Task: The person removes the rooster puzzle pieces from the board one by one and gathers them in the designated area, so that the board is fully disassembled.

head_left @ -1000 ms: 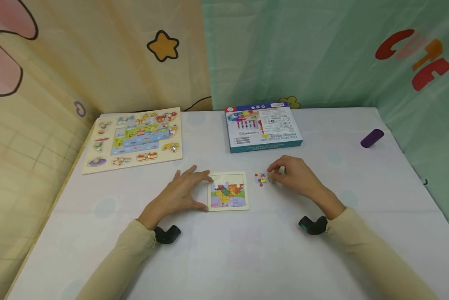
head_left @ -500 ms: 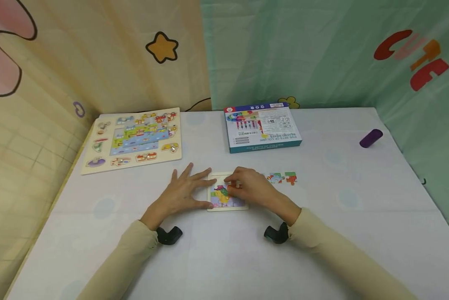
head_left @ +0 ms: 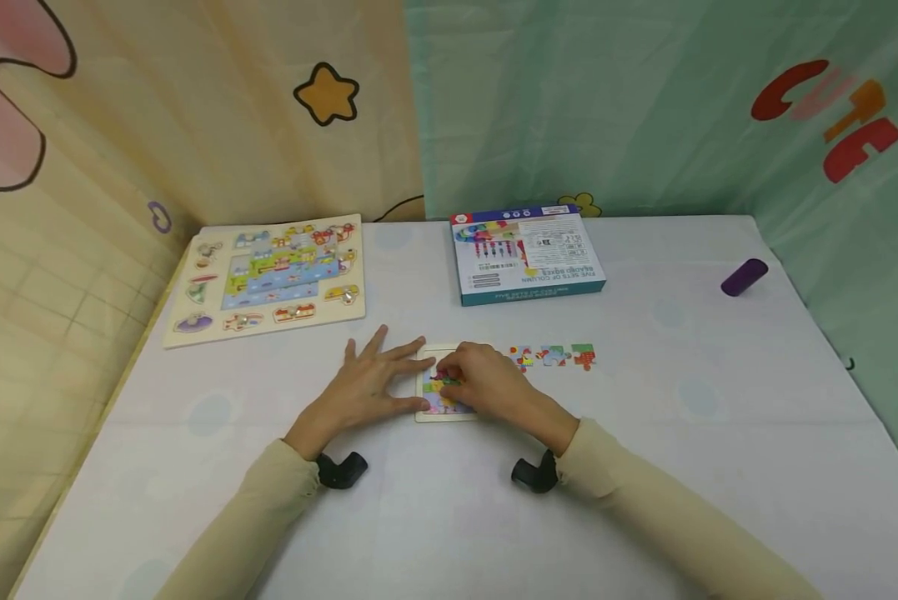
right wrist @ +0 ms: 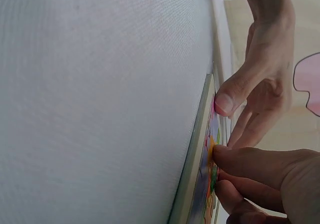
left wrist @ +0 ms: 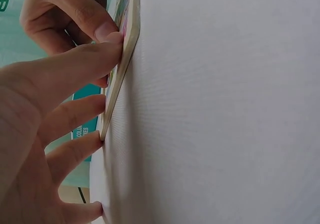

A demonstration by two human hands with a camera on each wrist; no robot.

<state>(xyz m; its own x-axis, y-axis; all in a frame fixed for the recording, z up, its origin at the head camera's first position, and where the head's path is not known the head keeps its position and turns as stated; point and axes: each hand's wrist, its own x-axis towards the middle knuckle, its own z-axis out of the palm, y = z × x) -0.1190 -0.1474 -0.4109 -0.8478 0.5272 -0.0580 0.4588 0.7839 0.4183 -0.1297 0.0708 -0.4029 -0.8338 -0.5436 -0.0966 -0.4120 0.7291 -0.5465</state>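
Note:
A small jigsaw puzzle in a pale wooden tray (head_left: 428, 417) lies on the white table. My left hand (head_left: 366, 379) is spread beside it, with the thumb and forefingers at its left edge. In the left wrist view, the left thumb (left wrist: 100, 59) presses on the tray's rim. Over the puzzle, my right hand (head_left: 486, 379) curls and pinches at a puzzle piece in the tray, and hides much of the picture. The right wrist view has the right thumb (right wrist: 240, 159) and finger on the printed puzzle surface (right wrist: 204, 169). Loose puzzle pieces (head_left: 554, 356) lie in a row right of the tray.
Behind on the left lies a stack of knob puzzle boards (head_left: 268, 321). A flat printed box (head_left: 531, 258) sits at the back centre, and a purple cylinder (head_left: 744, 277) at the far right. Curtains (head_left: 584, 108) hang behind the table.
My right hand has moved left from the loose pieces to the puzzle tray, uncovering the row of pieces. My left hand stays at the tray's left edge, its fingers a little further over it.

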